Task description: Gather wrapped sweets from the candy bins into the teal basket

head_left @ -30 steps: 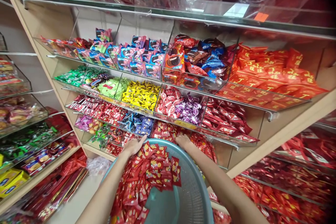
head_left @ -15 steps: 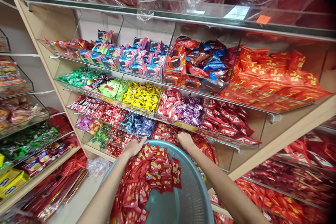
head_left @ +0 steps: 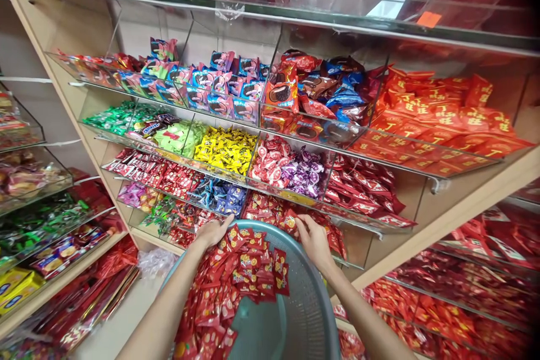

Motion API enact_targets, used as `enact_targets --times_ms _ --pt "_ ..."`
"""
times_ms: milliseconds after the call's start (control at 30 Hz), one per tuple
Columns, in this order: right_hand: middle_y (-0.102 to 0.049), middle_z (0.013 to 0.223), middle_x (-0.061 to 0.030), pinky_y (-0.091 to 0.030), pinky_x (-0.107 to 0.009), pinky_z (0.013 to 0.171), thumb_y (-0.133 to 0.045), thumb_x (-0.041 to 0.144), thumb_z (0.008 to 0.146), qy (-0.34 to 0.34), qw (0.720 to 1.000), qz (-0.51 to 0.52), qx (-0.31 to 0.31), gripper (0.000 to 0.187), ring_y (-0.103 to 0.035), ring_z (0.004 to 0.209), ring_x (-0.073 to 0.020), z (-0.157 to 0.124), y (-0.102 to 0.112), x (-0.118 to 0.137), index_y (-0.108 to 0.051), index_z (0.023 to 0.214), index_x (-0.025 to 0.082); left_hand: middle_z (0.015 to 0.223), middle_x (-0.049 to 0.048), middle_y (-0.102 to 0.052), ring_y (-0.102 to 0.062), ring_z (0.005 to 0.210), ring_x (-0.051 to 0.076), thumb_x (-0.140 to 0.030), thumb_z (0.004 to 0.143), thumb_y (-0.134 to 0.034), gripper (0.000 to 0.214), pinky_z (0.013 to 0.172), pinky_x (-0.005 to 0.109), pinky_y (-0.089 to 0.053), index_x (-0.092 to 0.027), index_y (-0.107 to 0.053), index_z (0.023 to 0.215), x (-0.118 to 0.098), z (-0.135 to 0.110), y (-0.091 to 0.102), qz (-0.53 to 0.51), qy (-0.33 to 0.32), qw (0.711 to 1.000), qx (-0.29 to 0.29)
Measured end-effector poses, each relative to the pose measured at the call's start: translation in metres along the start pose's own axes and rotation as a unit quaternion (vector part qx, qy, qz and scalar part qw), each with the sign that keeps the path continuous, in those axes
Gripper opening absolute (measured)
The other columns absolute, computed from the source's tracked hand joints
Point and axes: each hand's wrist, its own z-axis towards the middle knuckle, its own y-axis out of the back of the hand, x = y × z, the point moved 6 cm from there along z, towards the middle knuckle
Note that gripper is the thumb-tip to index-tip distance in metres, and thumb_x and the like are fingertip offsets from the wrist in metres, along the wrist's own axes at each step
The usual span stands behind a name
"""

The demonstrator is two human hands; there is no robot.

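Observation:
A pale blue plastic basket tilts toward a candy shelf, with a heap of small red candy packets in it. My left hand lies on the basket's far rim at the top of the heap, fingers curled over the edge. My right hand is above the rim on the right, its fingers pinched on a red packet beside the clear bin of like red packets.
Tiered clear acrylic bins hold yellow candies, pink and purple candies, blue packets, cookie packs and red packs. More shelves stand at left and lower right.
My right hand has drawn back out of the red-packet bin toward the basket, now pinching a packet. The left hand has stayed on the rim. The view has shifted slightly.

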Motion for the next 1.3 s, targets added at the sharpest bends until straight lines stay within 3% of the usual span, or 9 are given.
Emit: enact_targets --times_ms 133,300,467,633,1100,1300 --pt "-0.057 0.049 0.0000 -0.036 -0.021 0.045 -0.032 0.043 0.080 -0.094 0.984 0.093 0.122 0.034 -0.050 0.041 -0.0115 -0.008 -0.019 -0.028 -0.052 0.076 0.016 0.100 0.0159 -0.061 -0.054 0.093 0.032 -0.075 0.061 -0.006 0.087 0.077 0.042 -0.040 -0.016 -0.062 0.093 0.002 0.001 -0.001 -0.002 0.012 1.000 -0.004" --pt "-0.055 0.046 0.0009 -0.033 -0.020 0.052 -0.035 0.035 0.079 -0.060 0.978 -0.036 0.197 0.028 -0.052 0.047 -0.0107 -0.022 -0.033 -0.034 -0.052 0.067 0.017 0.101 0.0160 -0.060 -0.053 0.095 0.032 -0.075 0.060 -0.005 0.088 0.079 0.042 -0.039 -0.016 -0.061 0.094 0.001 0.001 -0.002 -0.004 0.008 1.000 0.000" --pt "-0.061 0.073 -0.0041 -0.030 -0.021 0.058 -0.038 0.032 0.079 -0.049 0.950 -0.220 0.214 0.023 -0.055 0.073 -0.0143 -0.029 -0.047 -0.027 -0.056 0.074 0.019 0.100 0.0160 -0.061 -0.054 0.095 0.032 -0.076 0.060 -0.005 0.088 0.079 0.042 -0.039 -0.017 -0.061 0.093 0.002 0.000 -0.002 -0.003 0.015 1.000 0.000" --pt "-0.059 0.085 -0.0067 -0.032 -0.023 0.063 -0.038 0.030 0.079 -0.039 0.928 -0.287 0.233 0.021 -0.054 0.082 -0.0172 -0.023 -0.065 -0.024 -0.055 0.087 0.020 0.099 0.0148 -0.062 -0.054 0.094 0.031 -0.074 0.062 -0.007 0.085 0.078 0.041 -0.040 -0.017 -0.062 0.092 0.002 -0.001 -0.001 -0.007 0.007 1.000 -0.001" --pt "-0.058 0.086 -0.0075 -0.036 -0.027 0.064 -0.043 0.029 0.079 -0.031 0.914 -0.338 0.224 0.020 -0.056 0.081 -0.0198 -0.016 -0.078 -0.021 -0.049 0.095 0.019 0.100 0.0135 -0.062 -0.055 0.092 0.031 -0.071 0.064 -0.010 0.079 0.078 0.042 -0.040 -0.019 -0.063 0.092 0.002 0.001 -0.001 0.001 0.000 1.000 -0.003" --pt "-0.059 0.082 -0.0074 -0.034 -0.025 0.059 -0.032 0.036 0.084 -0.033 0.935 -0.309 0.169 0.026 -0.056 0.077 -0.0187 -0.001 -0.063 -0.019 -0.046 0.099 0.019 0.100 0.0153 -0.061 -0.054 0.095 0.032 -0.070 0.065 -0.012 0.079 0.080 0.042 -0.038 -0.016 -0.063 0.093 0.000 -0.001 0.001 0.006 0.002 1.000 -0.002"
